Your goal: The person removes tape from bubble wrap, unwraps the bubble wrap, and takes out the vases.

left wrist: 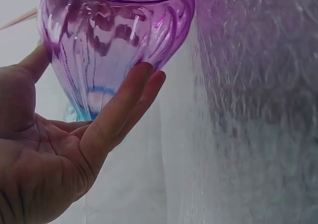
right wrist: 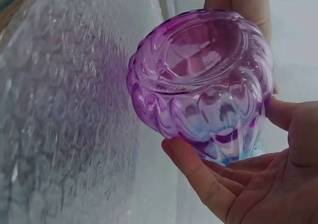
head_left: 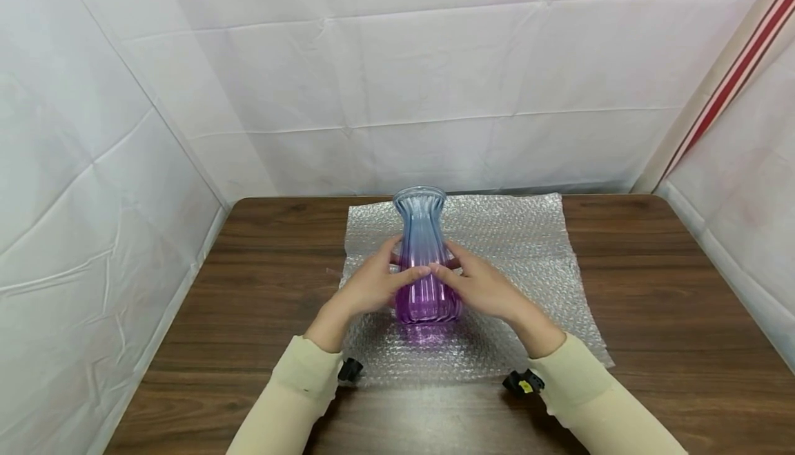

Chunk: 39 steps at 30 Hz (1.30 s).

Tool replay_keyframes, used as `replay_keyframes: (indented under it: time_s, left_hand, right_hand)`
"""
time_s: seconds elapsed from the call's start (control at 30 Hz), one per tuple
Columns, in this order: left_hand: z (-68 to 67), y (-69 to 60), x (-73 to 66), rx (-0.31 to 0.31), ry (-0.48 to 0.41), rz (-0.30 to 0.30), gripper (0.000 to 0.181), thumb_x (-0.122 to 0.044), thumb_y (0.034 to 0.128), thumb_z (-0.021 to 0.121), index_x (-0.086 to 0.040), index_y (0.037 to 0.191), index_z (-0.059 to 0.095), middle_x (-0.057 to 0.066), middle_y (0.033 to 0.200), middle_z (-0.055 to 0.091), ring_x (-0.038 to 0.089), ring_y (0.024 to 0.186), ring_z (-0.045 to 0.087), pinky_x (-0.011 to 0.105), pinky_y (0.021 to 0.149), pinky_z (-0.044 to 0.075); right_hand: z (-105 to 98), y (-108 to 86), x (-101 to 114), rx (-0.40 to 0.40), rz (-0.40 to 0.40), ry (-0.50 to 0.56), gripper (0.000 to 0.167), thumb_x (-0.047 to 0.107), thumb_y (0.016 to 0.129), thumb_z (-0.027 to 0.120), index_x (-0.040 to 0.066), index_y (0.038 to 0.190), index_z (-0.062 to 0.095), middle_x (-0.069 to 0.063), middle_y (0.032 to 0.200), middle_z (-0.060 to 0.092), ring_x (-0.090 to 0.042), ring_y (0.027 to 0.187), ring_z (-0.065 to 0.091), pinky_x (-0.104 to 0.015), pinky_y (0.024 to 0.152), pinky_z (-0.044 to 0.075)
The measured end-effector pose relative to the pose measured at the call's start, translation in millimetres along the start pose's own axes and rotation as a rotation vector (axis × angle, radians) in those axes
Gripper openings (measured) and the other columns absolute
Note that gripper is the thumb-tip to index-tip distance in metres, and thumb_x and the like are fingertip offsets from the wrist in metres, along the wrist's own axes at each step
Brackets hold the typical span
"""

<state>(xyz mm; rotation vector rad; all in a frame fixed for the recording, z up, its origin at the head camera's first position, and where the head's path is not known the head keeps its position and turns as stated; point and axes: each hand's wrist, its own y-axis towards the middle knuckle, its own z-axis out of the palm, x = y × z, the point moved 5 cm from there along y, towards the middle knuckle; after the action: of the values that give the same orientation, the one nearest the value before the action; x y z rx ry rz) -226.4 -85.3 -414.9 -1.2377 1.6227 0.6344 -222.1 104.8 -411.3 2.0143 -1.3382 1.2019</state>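
A ribbed glass vase (head_left: 421, 234) fades from blue at its flared rim to purple at its base. It is held between both hands over a sheet of bubble wrap (head_left: 509, 227). My left hand (head_left: 375, 281) grips its left side, thumb across the front and fingers behind. From the right, my right hand (head_left: 478, 282) holds it the same way, the two thumbs almost meeting. In the right wrist view the underside of the vase (right wrist: 198, 55) shows, off the wrap. The left wrist view catches fingers (left wrist: 117, 107) against the purple glass.
The bubble wrap lies flat on a dark wooden table (head_left: 273, 289), reaching close to its back edge. White cloth walls (head_left: 397, 82) stand behind and at both sides. A red-striped strip (head_left: 727, 89) runs down the right back corner.
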Motion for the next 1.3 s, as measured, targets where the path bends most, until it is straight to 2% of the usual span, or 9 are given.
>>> replay_keyframes:
  time_s: [0.1,0.2,0.37,0.67,0.9,1.0,1.13,1.3]
  left_hand:
    - [-0.8,-2.5,-0.5,-0.006,-0.038,-0.016,0.096,-0.052,0.0927,0.074,-0.022,0.166,0.020,0.023,0.144,0.054,0.032,0.097,0.074,0.039,0.064,0.065]
    - [-2.1,-5.3,-1.1,-0.024,-0.053,-0.018,0.098,-0.049,0.0926,0.076,-0.023,0.166,0.017,0.023,0.147,0.053,0.035,0.101,0.073,0.038,0.067,0.065]
    - [-4.3,-9.2,-1.1,-0.060,-0.082,-0.013,0.100,-0.041,0.0911,0.080,-0.024,0.167,0.016,0.024,0.147,0.052,0.040,0.108,0.071,0.041,0.073,0.066]
    - [-9.8,-19.3,-4.0,-0.127,-0.037,0.005,0.114,-0.036,0.0839,0.088,-0.022,0.168,0.013,0.025,0.149,0.051,0.039,0.108,0.073,0.044,0.085,0.064]
    - [-11.8,-25.4,-2.6,-0.145,-0.026,0.004,0.120,-0.037,0.0819,0.090,-0.023,0.168,0.008,0.022,0.154,0.047,0.037,0.114,0.072,0.046,0.091,0.062]
    - [-12.4,-27.9,-2.1,-0.161,-0.016,0.014,0.119,-0.036,0.0812,0.090,-0.024,0.168,0.010,0.020,0.155,0.048,0.037,0.118,0.070,0.047,0.093,0.062]
    - [-13.2,-31.4,-1.6,-0.191,-0.013,0.023,0.120,-0.034,0.0797,0.092,-0.019,0.168,0.012,0.019,0.156,0.048,0.040,0.123,0.067,0.047,0.095,0.061]
    - [-14.5,-36.4,-2.0,-0.225,-0.006,0.013,0.120,-0.034,0.0783,0.093,-0.016,0.168,0.015,0.017,0.156,0.047,0.042,0.124,0.066,0.048,0.094,0.061]
  right_hand:
    - [1,1.3,1,0.009,-0.022,0.026,0.072,0.047,0.107,0.054,0.020,0.167,0.022,-0.024,0.137,0.061,-0.032,0.106,0.072,-0.044,0.084,0.063]
    - [1,2.8,3,0.006,-0.035,0.036,0.074,0.046,0.106,0.056,0.021,0.167,0.022,-0.023,0.136,0.061,-0.031,0.103,0.072,-0.041,0.080,0.064]
    - [1,4.4,5,-0.002,-0.027,0.022,0.077,0.049,0.104,0.059,0.022,0.166,0.023,-0.022,0.141,0.058,-0.032,0.105,0.072,-0.042,0.081,0.064]
    - [4,7.7,14,0.001,-0.051,0.056,0.086,0.049,0.099,0.066,0.016,0.165,0.023,-0.021,0.142,0.058,-0.037,0.116,0.069,-0.046,0.089,0.063]
    - [7,10.0,21,0.013,-0.104,0.035,0.084,0.042,0.100,0.068,0.013,0.165,0.024,-0.019,0.140,0.061,-0.036,0.110,0.072,-0.046,0.090,0.063]
    - [9,11.1,24,0.031,-0.116,0.048,0.083,0.037,0.100,0.069,0.011,0.165,0.025,-0.019,0.141,0.061,-0.037,0.111,0.072,-0.046,0.091,0.062]
    - [11,12.5,26,0.047,-0.122,0.059,0.080,0.034,0.100,0.070,0.014,0.165,0.028,-0.015,0.144,0.060,-0.035,0.114,0.072,-0.045,0.093,0.062]
    - [14,15.0,27,0.062,-0.136,0.057,0.083,0.034,0.099,0.072,0.012,0.165,0.027,-0.016,0.150,0.056,-0.037,0.117,0.070,-0.045,0.095,0.061]
